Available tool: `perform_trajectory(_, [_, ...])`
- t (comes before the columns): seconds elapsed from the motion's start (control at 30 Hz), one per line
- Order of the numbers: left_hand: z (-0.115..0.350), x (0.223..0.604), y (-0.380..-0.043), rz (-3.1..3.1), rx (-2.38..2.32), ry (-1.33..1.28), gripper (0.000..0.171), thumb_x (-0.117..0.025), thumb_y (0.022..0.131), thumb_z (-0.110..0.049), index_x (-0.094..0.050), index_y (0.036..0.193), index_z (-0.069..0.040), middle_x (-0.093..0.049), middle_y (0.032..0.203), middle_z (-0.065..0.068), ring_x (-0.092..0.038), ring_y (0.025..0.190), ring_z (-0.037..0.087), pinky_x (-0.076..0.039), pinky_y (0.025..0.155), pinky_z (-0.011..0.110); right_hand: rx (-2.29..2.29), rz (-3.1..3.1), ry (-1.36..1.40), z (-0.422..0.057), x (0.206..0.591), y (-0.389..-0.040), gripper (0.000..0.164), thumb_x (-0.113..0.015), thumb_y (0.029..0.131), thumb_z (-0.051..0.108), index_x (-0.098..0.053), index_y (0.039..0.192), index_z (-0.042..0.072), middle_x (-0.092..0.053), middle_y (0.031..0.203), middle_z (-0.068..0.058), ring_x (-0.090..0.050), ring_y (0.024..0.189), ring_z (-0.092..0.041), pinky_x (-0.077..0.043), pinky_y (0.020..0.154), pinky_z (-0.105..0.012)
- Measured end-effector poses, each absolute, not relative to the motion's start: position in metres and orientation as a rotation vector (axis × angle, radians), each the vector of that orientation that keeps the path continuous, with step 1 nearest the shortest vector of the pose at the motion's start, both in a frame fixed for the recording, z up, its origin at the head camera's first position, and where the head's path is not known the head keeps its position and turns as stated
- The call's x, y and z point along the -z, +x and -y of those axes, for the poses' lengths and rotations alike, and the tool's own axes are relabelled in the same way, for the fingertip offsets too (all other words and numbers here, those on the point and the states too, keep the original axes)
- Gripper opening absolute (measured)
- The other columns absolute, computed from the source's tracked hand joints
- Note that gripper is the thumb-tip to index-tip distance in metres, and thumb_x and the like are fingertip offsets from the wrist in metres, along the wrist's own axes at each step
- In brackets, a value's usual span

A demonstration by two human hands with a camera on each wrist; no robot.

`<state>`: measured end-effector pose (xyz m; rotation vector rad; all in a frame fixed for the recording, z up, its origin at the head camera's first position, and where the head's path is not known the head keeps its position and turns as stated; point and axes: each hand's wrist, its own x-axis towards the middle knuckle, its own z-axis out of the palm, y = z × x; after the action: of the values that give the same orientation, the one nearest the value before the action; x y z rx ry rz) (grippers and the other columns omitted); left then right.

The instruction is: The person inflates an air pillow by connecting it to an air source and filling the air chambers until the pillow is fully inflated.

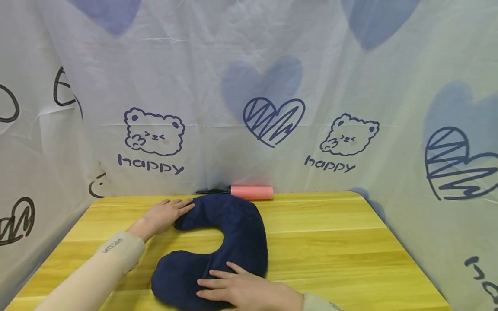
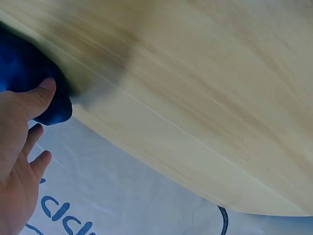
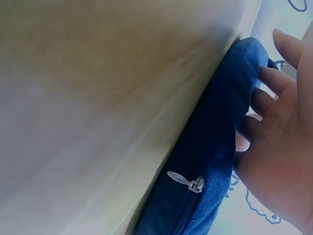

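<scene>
A navy U-shaped neck pillow (image 1: 249, 229) lies flat on the wooden tabletop, its opening facing left. My left hand (image 1: 165, 216) touches the pillow's far end with fingers stretched out; in the left wrist view the thumb (image 2: 46, 85) lies against the pillow's tip. On the near arm of the pillow rests my right hand (image 1: 241, 287), fingers spread and fairly straight. Along the pillow's side, the right wrist view shows a zipper with a metal pull (image 3: 188, 182). Part of the near arm is covered by the right hand.
Behind the pillow, at the table's back edge, lies a pink cylinder with a thin black end, looking like a hand pump (image 1: 252, 192). A white curtain (image 1: 218, 142) printed with hearts and bears hangs round the back and sides of the yellow wooden table (image 1: 330, 246).
</scene>
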<state>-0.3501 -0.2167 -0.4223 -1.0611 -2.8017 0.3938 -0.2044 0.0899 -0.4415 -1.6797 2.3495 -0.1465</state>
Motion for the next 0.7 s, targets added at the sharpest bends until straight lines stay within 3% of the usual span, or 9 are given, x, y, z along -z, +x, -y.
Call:
perform_trajectory(0.37, [0.213, 0.412, -0.333, 2.807, -0.323, -1.011, 0.059, -0.069, 0.093, 0.009, -0.057, 0.149, -0.007, -0.051, 0.154, 0.017, -0.056, 0.134, 0.037, -0.048, 0.103, 0.055, 0.331, -2.389, -1.66, -0.097, 0.44, -0.205, 0.061, -0.042, 0.111, 0.047, -0.026, 0.166, 0.029, -0.024, 0.17, 0.013, -0.025, 0.156, -0.015, -0.025, 0.122, -0.057])
perform_trajectory(0.53, [0.207, 0.404, -0.323, 2.794, -0.104, -0.959, 0.06, -0.077, 0.092, -0.006, -0.056, 0.148, -0.005, -0.052, 0.154, 0.018, -0.059, 0.131, 0.037, -0.048, 0.103, 0.056, 0.486, -2.45, -1.575, -0.102, 0.43, -0.204, 0.061, -0.04, 0.11, 0.051, -0.027, 0.166, 0.029, -0.024, 0.169, 0.016, -0.024, 0.157, -0.016, -0.021, 0.122, -0.061])
perform_trajectory(0.7, [0.192, 0.391, -0.309, 2.747, 0.11, -0.926, 0.066, -0.079, 0.092, -0.013, -0.052, 0.152, -0.004, -0.052, 0.154, 0.018, -0.061, 0.127, 0.04, -0.048, 0.103, 0.057, 0.653, -2.554, -1.575, -0.112, 0.423, -0.206, 0.06, -0.049, 0.109, 0.045, -0.036, 0.163, 0.023, -0.033, 0.168, 0.007, -0.031, 0.155, -0.022, -0.025, 0.12, -0.063])
